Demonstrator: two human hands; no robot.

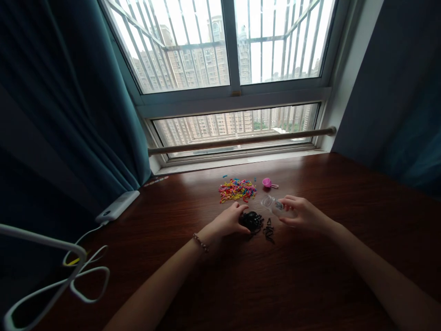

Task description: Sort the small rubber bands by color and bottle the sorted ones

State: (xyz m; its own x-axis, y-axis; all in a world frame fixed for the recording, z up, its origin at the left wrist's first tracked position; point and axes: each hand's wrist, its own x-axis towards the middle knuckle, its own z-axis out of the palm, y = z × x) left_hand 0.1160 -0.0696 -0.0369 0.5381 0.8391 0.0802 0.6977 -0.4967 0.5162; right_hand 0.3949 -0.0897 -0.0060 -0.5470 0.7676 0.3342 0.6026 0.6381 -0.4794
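Observation:
My right hand (299, 211) is closed around a clear plastic bottle (277, 207), which is tilted with its round mouth facing left. My left hand (231, 219) lies at the left side of a pile of small black loops (253, 221), thumb and fingers apart and curved around its edge. Whether the fingertips pinch any loops is hard to make out. Several dark loops (268, 231) lie loose just right of that pile, below the bottle. Beyond my left hand spreads a heap of small multicoloured loops (237, 189). A pink cup-shaped cap (267, 183) with a pale loop rests behind the bottle.
A white power strip (117, 206) with a white cable (86, 271) lies at the left edge of the dark brown wooden table (220, 285). Behind the table are a barred window (234, 55) and a horizontal rail (241, 141). A blue curtain (113, 124) hangs at left.

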